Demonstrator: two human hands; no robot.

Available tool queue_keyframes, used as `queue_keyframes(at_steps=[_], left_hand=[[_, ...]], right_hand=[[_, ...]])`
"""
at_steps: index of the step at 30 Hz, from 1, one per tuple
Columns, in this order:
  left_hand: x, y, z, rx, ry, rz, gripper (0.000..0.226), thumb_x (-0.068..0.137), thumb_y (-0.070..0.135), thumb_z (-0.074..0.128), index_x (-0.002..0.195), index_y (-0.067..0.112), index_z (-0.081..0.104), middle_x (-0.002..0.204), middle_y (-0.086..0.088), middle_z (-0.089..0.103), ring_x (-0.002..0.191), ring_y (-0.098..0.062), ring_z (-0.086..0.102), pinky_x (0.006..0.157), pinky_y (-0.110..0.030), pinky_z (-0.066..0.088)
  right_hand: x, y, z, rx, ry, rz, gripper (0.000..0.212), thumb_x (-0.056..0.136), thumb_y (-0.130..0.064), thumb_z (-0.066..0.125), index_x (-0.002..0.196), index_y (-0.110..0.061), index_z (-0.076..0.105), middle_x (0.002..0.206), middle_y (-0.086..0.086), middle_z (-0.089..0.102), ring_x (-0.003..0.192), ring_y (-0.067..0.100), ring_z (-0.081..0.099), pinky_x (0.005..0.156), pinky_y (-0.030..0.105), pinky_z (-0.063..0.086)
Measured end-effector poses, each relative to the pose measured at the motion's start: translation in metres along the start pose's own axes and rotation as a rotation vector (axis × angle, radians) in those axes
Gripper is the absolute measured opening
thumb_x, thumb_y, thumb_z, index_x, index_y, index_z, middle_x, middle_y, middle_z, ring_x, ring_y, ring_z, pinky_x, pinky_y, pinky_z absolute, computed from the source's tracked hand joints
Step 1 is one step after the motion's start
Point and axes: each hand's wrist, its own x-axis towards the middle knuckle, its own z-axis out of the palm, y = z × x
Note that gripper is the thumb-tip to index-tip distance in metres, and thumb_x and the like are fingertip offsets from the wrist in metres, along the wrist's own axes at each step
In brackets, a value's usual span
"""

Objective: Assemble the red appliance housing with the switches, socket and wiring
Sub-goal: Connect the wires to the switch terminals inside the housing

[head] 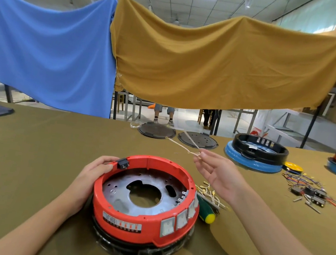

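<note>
The round red housing (144,226) stands on a black base in front of me, with a grey metal plate inside. Three white rocker switches (181,219) sit in its front right wall. A black socket (123,162) is fitted in its back left rim. My left hand (94,171) grips the housing's left rim, thumb beside the socket. My right hand (214,169) is raised to the right of the housing and pinches a pale wire (184,145) whose two ends trail up and to the left.
A green and yellow screwdriver (206,211) and several loose pale wires with terminals (208,191) lie right of the housing. Further right are switches and coloured wires (309,191). Two black round plates (156,130) and a black and blue housing (257,155) stand at the table's far side.
</note>
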Motion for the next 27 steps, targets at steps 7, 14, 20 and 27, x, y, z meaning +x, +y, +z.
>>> queue_keyframes(at_steps=[7,14,20,27], left_hand=[[-0.002,0.002,0.0,0.027,0.017,0.007,0.028,0.097,0.005,0.046,0.119,-0.002,0.06,0.116,-0.028,0.066,0.102,-0.04,0.064,0.098,-0.053,0.047],[-0.001,0.003,0.0,0.045,0.015,0.008,0.028,0.097,0.006,0.046,0.119,-0.002,0.061,0.116,-0.027,0.067,0.105,-0.042,0.064,0.099,-0.054,0.045],[-0.003,0.003,0.003,0.055,0.014,0.013,0.029,0.098,0.005,0.042,0.12,-0.001,0.061,0.115,-0.026,0.068,0.107,-0.044,0.063,0.099,-0.053,0.046],[-0.005,0.002,0.01,0.054,0.015,0.005,0.028,0.1,0.003,0.039,0.115,0.003,0.062,0.112,-0.021,0.07,0.092,-0.028,0.069,0.083,-0.038,0.053]], right_hand=[[0.001,0.015,0.007,-0.185,0.167,-0.263,0.037,0.08,0.002,0.076,0.114,-0.011,0.067,0.103,0.006,0.075,0.091,0.016,0.074,0.081,0.027,0.058],[0.004,0.029,-0.003,-0.287,0.352,-0.47,0.007,0.093,-0.016,0.064,0.097,-0.013,0.07,0.081,0.003,0.075,0.075,0.013,0.073,0.067,0.023,0.057],[0.001,0.029,-0.005,-0.351,0.302,-0.501,0.011,0.094,-0.019,0.063,0.101,-0.012,0.069,0.082,0.0,0.075,0.079,0.013,0.072,0.069,0.022,0.057],[-0.009,0.029,0.008,-0.294,0.12,-0.464,0.015,0.093,-0.018,0.066,0.103,-0.009,0.072,0.09,0.006,0.077,0.087,0.019,0.073,0.078,0.026,0.059]])
